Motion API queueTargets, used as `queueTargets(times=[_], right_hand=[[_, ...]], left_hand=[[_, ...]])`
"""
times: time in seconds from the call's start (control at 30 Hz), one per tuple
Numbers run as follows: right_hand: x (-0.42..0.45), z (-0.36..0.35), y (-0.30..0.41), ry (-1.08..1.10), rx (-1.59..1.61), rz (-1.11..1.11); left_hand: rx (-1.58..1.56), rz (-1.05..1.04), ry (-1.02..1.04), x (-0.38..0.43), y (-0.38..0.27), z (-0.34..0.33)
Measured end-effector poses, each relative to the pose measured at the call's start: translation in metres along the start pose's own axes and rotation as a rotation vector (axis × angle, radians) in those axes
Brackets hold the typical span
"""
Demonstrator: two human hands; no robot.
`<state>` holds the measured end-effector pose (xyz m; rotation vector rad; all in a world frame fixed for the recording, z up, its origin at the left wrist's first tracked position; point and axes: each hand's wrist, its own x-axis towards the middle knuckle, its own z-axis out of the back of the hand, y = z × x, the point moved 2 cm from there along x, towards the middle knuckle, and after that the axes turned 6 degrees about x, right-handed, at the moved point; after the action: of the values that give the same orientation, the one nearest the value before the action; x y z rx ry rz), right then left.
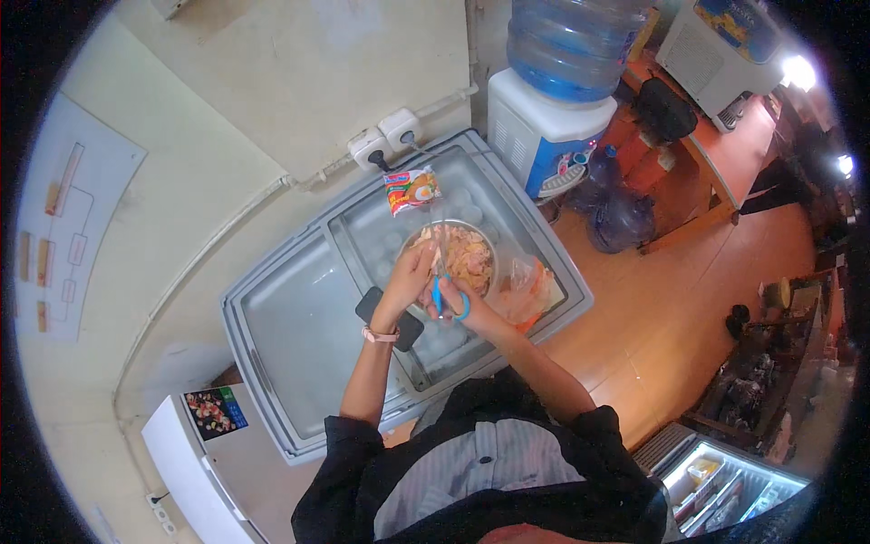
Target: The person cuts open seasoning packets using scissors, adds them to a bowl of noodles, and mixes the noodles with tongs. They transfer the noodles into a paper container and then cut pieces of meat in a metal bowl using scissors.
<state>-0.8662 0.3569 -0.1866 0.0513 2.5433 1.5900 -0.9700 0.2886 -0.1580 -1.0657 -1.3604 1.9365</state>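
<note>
A round metal bowl filled with cut pale-pink raw meat rests on the glass top of a chest freezer. In my right hand are scissors with blue handles, their blades pointing away from me over the bowl. My left hand, with a pink band at its wrist, is beside the blades, its fingers pinched on what looks like a piece of the meat; its fingertips are blurred. A dark phone lies partly under my left wrist. Past the bowl is an instant noodle packet.
Right of the bowl lies a clear plastic bag with something orange. Plugged adapters are on the wall behind the freezer. A water dispenser stands at its far right corner, and a white fridge is at lower left.
</note>
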Motion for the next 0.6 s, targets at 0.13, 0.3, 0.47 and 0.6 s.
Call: queueTargets(times=[0.13, 0.3, 0.47, 0.6], right_hand=[[0.002, -0.001, 0.007, -0.025, 0.054, -0.061], [0.015, 0.013, 0.000, -0.066, 0.196, -0.114], [0.014, 0.013, 0.013, -0.046, 0.419, -0.014], [0.011, 0.068, 0.058, -0.334, 0.121, 0.128]], left_hand=[[0.104, -0.126, -0.028, 0.011, 0.017, 0.006], [0.268, -0.277, 0.028, 0.022, 0.037, 0.014], [0.586, -0.416, 0.091, 0.022, 0.063, 0.018], [0.693, -0.234, 0.252, 0.006, 0.042, 0.006]])
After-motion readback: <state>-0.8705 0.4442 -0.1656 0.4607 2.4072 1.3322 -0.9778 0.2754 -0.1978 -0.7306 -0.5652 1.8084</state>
